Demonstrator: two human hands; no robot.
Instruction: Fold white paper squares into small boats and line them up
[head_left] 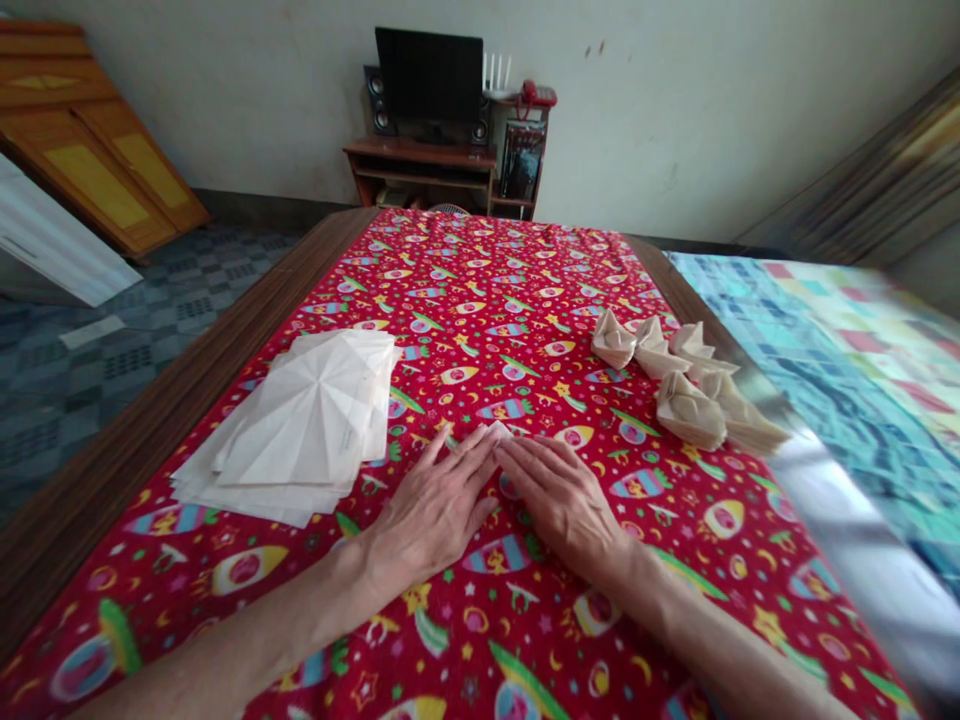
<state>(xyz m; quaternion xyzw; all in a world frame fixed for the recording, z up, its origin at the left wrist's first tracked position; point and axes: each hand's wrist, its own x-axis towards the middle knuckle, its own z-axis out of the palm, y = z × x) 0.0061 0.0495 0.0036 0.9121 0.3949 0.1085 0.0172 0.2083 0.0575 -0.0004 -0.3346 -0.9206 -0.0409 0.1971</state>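
My left hand [433, 505] and my right hand [561, 495] lie flat side by side on the red patterned tablecloth [487, 300], fingers stretched out and fingertips meeting. A small folded piece of pale paper [498, 431] peeks out under the fingertips; most of it is hidden. To the left of my left hand sits a stack of creased white paper sheets [300, 425]. Several folded beige paper shapes [679, 375] lie to the right, beyond my right hand.
The wooden table edge [150, 420] shows at left. A bed with a blue patchwork cover [847, 370] adjoins the table at right. A desk with a dark monitor [429, 75] stands against the far wall, a wooden cabinet [97, 160] at far left.
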